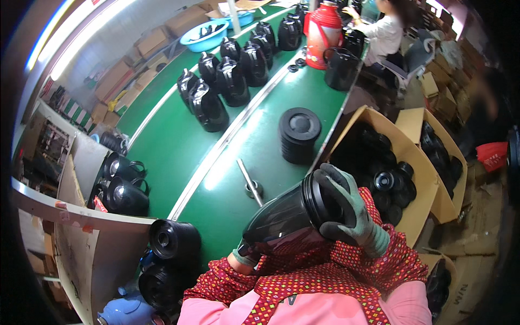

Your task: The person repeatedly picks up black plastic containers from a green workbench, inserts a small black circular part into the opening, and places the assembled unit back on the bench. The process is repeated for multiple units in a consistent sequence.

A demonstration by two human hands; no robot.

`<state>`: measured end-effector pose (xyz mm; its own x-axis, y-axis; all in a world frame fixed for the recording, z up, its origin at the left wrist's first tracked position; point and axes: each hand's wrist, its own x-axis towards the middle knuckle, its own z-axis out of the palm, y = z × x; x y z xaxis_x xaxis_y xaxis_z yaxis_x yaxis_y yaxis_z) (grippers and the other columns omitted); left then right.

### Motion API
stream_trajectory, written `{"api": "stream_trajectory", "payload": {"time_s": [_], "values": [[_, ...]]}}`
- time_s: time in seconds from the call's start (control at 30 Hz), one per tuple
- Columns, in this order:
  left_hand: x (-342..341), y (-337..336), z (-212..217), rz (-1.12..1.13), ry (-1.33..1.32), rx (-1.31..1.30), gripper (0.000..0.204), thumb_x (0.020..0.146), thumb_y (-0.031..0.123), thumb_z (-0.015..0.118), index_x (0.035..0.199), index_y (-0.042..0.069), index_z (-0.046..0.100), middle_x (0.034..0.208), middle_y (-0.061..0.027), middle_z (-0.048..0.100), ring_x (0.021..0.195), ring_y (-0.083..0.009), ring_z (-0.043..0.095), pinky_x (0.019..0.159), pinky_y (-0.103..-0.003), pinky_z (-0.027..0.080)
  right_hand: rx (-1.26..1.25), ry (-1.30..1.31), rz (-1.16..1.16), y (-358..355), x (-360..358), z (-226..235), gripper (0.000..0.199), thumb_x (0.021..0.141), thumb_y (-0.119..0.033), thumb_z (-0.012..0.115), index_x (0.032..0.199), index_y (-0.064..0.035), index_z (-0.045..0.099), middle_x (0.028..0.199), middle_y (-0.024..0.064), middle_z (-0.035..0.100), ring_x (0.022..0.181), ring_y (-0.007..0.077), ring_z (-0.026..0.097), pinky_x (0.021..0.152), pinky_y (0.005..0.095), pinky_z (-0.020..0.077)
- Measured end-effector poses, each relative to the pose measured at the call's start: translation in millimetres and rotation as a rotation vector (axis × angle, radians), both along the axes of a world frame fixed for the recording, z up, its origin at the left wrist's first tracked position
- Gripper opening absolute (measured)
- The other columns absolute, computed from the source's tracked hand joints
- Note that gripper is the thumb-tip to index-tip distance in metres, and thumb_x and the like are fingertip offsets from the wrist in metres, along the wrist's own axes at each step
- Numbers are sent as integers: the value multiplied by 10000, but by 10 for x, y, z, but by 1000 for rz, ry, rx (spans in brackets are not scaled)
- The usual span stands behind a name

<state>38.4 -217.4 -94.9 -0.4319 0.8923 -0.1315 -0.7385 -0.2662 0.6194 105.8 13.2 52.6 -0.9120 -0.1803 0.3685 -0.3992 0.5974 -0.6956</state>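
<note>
A glossy black jug (pixel 276 222) lies tilted across my front, its narrow end to the lower left. Gripping its wide end is my right hand (pixel 351 211) in a green and dark grey glove, thumb and fingers spread round the black ribbed base (pixel 319 203). My left hand (pixel 245 258) holds the narrow end from behind; its fingers are hidden by the jug. Just beyond the jug, a metal rod (pixel 245 172) and a small round metal piece (pixel 253 188) rest on the green bench (pixel 227 203). A stack of black round parts (pixel 299 132) stands farther off.
Several black jugs (pixel 233 81) stand in rows at the far left, near a blue basin (pixel 205 37). A red thermos (pixel 324 35) is at the back. Cardboard boxes (pixel 428 197) of black parts flank the right. More black parts (pixel 176 238) sit lower left. A co-worker (pixel 387 38) sits far right.
</note>
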Motion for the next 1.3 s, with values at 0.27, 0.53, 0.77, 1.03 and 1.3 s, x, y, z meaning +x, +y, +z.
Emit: {"api": "stream_trajectory", "payload": {"time_s": [0.27, 0.53, 0.77, 1.03, 1.3], "values": [[231, 277, 128, -110, 226, -99, 625, 844, 222, 837, 1375, -15, 608, 1281, -142, 693, 1216, -243, 660, 1016, -369, 544, -171, 92, -2, 156, 653, 4, 966, 853, -600, 774, 1577, -48, 449, 1604, 255, 364, 1485, 435, 344, 1219, 533, 263], [125, -84, 950, 700, 1131, -388, 623, 669, 279, 951, 1154, -32, 716, 1017, -126, 764, 951, -248, 746, 884, -356, 581, -1157, -288, -202, 57, 874, -69, 726, 1065, -442, 580, 1617, -41, 333, 1587, 128, 410, 1473, 254, 392, 1230, 389, 295], [66, -109, 1098, 1018, 1621, -482, 591, 701, 278, 944, 1125, -47, 691, 1133, -173, 733, 1064, -314, 717, 916, -417, 566, -1175, -294, -37, 193, 797, 92, 607, 1134, -377, 454, 1617, -28, 335, 1575, 94, 449, 1460, 196, 411, 1242, 355, 285], [233, -27, 710, 798, 1051, -434, 527, 748, 148, 914, 1175, -34, 663, 1103, -150, 755, 988, -217, 715, 886, -355, 577, -781, -111, -266, 142, 771, -26, 570, 1072, -330, 596, 1533, -13, 489, 1482, 168, 536, 1377, 300, 508, 1204, 392, 344], [382, 183, 260, 83, 376, -199, 490, 762, 153, 897, 1167, -29, 690, 1108, -131, 757, 956, -194, 722, 878, -328, 579, -95, 193, -111, 172, 921, -58, 1004, 810, -586, 818, 1541, -2, 456, 1530, 253, 410, 1433, 442, 383, 1210, 518, 291]]}}
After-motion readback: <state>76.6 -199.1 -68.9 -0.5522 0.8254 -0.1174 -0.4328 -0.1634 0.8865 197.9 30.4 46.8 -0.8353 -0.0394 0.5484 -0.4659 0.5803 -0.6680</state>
